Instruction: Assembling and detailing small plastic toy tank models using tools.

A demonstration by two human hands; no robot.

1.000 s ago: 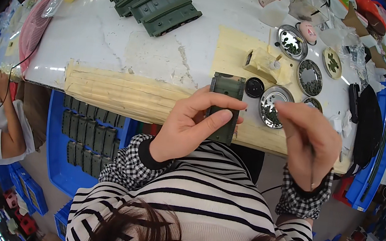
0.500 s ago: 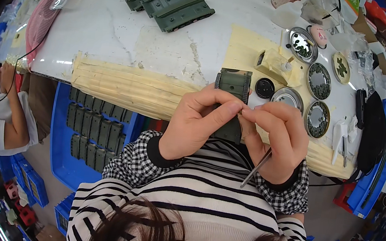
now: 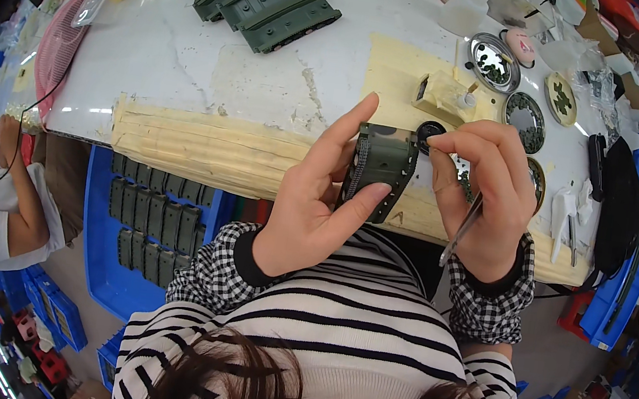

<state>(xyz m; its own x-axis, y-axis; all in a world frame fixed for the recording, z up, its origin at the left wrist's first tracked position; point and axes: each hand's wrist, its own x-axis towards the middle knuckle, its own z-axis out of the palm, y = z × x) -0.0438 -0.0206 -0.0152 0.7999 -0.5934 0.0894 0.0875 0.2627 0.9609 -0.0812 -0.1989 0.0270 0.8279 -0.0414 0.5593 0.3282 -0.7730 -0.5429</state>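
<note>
My left hand (image 3: 318, 207) holds a dark green, curved plastic model part (image 3: 382, 163) with toothed and studded edges, thumb across its near end, index finger raised past it. My right hand (image 3: 498, 195) has thumb and index finger nearly pinched at the edge of a small round black dish (image 3: 429, 131) beside the part. Whether a small piece sits in that pinch, I cannot tell. Slim metal tweezers (image 3: 460, 233) are held in the curled fingers of the same hand, pointing down toward me. A round metal tin (image 3: 464, 174) with small green bits is partly hidden behind this hand.
Round tins of small green pieces (image 3: 525, 122) stand on the right, near a tape-covered block (image 3: 445, 95). More green model parts (image 3: 261, 0) lie at the far left. Below the table edge, a blue crate (image 3: 99, 251) holds rows of them. A co-worker (image 3: 13, 199) sits left.
My hands, together over the model part before, have come apart. My right hand moved right to the black dish; my left now grips the part, tilted and raised slightly.
</note>
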